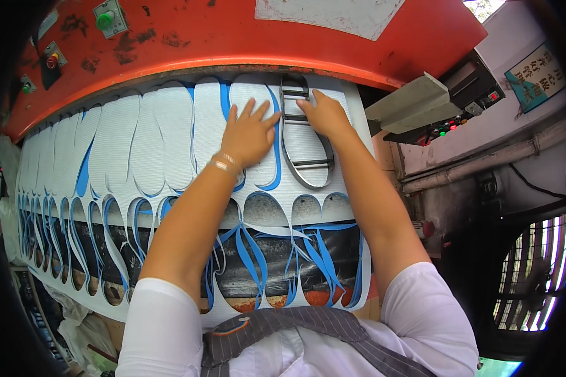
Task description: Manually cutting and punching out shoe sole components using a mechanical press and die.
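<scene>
A sole-shaped metal cutting die [307,164] with crossbars stands on a ribbed white sheet [355,129] with blue showing along its cut edges. My right hand [327,114] grips the die's right rim near its upper end, thumb and fingers closed about the edge. Just left of the die, my left hand [250,138] lies flat with fingers spread on a cut sole shape [258,169]. More sole-shaped cuts [176,135] run side by side leftward across the sheet. What lies under my left palm is hidden.
An orange-red machine beam [220,38] spans the far side, with a green button [104,21] at left. A control box [453,119] with lit buttons juts in at right. Nearer me, cut-out sheet strips [251,251] hang over a dark surface [283,251].
</scene>
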Tool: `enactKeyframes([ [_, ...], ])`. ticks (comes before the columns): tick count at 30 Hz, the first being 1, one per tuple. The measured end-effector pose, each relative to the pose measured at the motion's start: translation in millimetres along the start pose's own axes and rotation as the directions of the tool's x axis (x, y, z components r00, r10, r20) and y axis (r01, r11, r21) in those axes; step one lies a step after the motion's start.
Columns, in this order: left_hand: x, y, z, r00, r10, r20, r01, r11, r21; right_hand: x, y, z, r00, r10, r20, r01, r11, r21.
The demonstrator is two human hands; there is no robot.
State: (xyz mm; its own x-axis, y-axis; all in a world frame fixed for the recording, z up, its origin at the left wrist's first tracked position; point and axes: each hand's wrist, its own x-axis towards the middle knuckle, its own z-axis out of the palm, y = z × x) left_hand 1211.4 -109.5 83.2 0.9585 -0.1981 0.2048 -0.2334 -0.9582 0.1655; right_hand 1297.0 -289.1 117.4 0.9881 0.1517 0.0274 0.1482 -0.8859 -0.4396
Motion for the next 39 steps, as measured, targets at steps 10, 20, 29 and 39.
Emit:
enactKeyframes([
  [10,-66.1,35.0,-11.2,0.999,0.022,-0.036,-0.028,0.983,-0.181,-133.8,52.6,-16.1,0.889,-0.456,0.036,0.45,0.887,0.101],
  [20,-65.9,34.1,-11.9,1.0,0.026,0.009,-0.022,0.958,-0.286,-139.2,60.8,-11.5,0.875,-0.484,-0.015,0.484,0.872,0.075],
  [29,-73.0,-39.9,-30.6,0.977,-0.068,-0.203,-0.089,0.735,-0.673,-137.4,9.9,-20.1,0.91,-0.406,0.082,0.414,0.897,-0.154],
  [39,-224.3,-449.0,-161.4,0.348,-0.658,-0.668,0.359,0.752,-0.553,-128.4,-189.0,3.8,0.77,-0.629,-0.109,0.628,0.714,0.311],
])
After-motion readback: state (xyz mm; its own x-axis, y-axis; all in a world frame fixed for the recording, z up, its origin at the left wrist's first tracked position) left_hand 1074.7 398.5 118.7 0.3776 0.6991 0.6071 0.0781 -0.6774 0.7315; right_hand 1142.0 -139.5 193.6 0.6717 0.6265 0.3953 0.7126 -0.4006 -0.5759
